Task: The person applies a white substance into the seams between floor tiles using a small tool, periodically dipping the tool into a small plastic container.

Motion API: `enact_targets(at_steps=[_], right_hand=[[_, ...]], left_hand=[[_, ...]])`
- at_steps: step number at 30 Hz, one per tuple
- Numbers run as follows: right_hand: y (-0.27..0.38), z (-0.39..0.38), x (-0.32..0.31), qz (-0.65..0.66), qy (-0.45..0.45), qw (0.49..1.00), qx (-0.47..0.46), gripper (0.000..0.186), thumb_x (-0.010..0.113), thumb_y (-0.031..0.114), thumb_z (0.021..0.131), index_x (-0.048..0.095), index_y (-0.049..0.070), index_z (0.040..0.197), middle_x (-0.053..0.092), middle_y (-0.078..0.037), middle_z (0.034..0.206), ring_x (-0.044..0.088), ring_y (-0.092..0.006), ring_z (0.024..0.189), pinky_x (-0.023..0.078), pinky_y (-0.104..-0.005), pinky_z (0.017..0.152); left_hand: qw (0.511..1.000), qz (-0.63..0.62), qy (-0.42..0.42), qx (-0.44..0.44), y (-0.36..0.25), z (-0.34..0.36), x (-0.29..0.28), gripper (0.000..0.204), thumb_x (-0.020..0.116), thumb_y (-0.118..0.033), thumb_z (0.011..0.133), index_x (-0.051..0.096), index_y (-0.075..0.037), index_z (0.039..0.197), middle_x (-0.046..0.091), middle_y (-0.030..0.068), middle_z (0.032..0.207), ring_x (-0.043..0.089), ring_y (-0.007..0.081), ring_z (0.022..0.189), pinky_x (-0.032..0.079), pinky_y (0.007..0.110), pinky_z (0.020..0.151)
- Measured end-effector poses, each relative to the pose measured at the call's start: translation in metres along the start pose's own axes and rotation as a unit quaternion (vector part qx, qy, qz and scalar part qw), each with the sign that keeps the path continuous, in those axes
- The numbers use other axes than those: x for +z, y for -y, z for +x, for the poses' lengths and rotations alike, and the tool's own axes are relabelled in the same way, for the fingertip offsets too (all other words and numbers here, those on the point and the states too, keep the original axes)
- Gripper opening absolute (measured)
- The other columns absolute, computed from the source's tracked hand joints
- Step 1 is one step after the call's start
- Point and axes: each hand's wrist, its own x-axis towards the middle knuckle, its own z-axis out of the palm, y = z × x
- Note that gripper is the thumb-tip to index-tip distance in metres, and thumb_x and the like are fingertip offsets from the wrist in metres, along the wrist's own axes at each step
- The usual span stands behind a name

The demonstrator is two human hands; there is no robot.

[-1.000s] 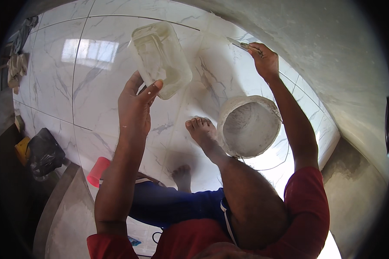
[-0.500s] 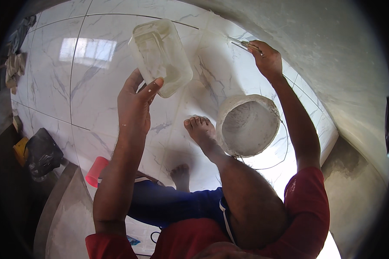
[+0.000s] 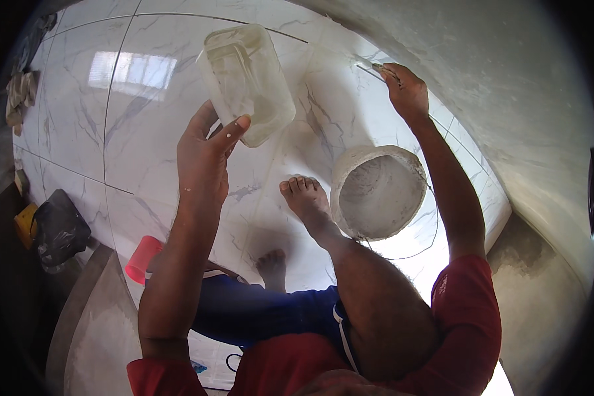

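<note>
Cloudy clear plastic is what the jar (image 3: pixel 245 82) is made of, and it is looking light, thin-walled and probably near empty, with a dull film of pale residue inside. It is being held up over the marble-patterned floor tiles (image 3: pixel 112 119), tilted with its base toward the wall (image 3: pixel 508 79). Such plastic is likely giving a little under pressure and may be slick with dust, so a hold across the wide lower body or at the rim is seeming safest.

The left hand (image 3: pixel 204 155) is gripping the jar at its near end, fingers partly curled, thumb and forefinger pinching the edge while the rest are staying loose.

The right hand (image 3: pixel 406 89) is reaching out to the joint where tiles are meeting the wall, closed around a thin tool (image 3: pixel 369 65) whose tip is touching that seam; what kind of tool is too small to tell.

A round bucket (image 3: pixel 379 191), crusted grey inside, is sitting on the floor just beside the bare foot (image 3: pixel 307 198).
</note>
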Motion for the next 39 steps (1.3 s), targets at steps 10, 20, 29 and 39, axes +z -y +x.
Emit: enact_targets(at_steps=[10, 20, 29, 39], right_hand=[[-0.004, -0.004, -0.006, -0.005, 0.017, 0.999, 0.034, 0.024, 0.073, 0.015, 0.094, 0.072, 0.004, 0.114, 0.076, -0.016, 0.108, 0.075, -0.0303, 0.095, 0.059, -0.0372, 0.084], [-0.001, 0.001, -0.01, -0.029, 0.019, 0.999, 0.002, 0.023, 0.073, 0.016, 0.092, 0.071, 0.004, 0.112, 0.075, -0.016, 0.105, 0.074, -0.0328, 0.09, 0.06, -0.0398, 0.08], [0.025, 0.044, 0.021, -0.062, 0.007, 0.982, -0.179, 0.023, 0.079, 0.018, 0.087, 0.069, 0.007, 0.105, 0.073, -0.009, 0.094, 0.071, -0.0295, 0.084, 0.059, -0.0407, 0.074], [0.013, 0.036, 0.015, -0.05, 0.073, 0.973, -0.215, 0.021, 0.078, 0.014, 0.087, 0.067, 0.008, 0.104, 0.073, -0.005, 0.097, 0.07, -0.0273, 0.087, 0.059, -0.0397, 0.078]], left_hand=[[1.0, -0.002, 0.021, -0.006, -0.002, -0.002, 0.004, 0.079, 0.081, -0.006, 0.086, 0.037, 0.016, 0.147, 0.054, 0.0235, 0.141, 0.06, 0.029, 0.127, 0.047, 0.041, 0.111], [1.0, -0.023, -0.016, 0.004, -0.003, -0.005, 0.007, 0.06, 0.08, -0.003, 0.085, 0.056, 0.008, 0.138, 0.068, 0.0156, 0.12, 0.066, 0.019, 0.108, 0.049, 0.031, 0.096], [1.0, -0.006, 0.012, -0.005, 0.0, -0.001, 0.004, 0.076, 0.08, -0.006, 0.086, 0.039, 0.015, 0.147, 0.055, 0.0225, 0.141, 0.061, 0.0287, 0.126, 0.048, 0.041, 0.11], [1.0, -0.011, 0.016, 0.007, 0.002, 0.0, 0.002, 0.079, 0.081, -0.006, 0.086, 0.037, 0.016, 0.148, 0.053, 0.0242, 0.143, 0.06, 0.0293, 0.127, 0.048, 0.04, 0.11]])
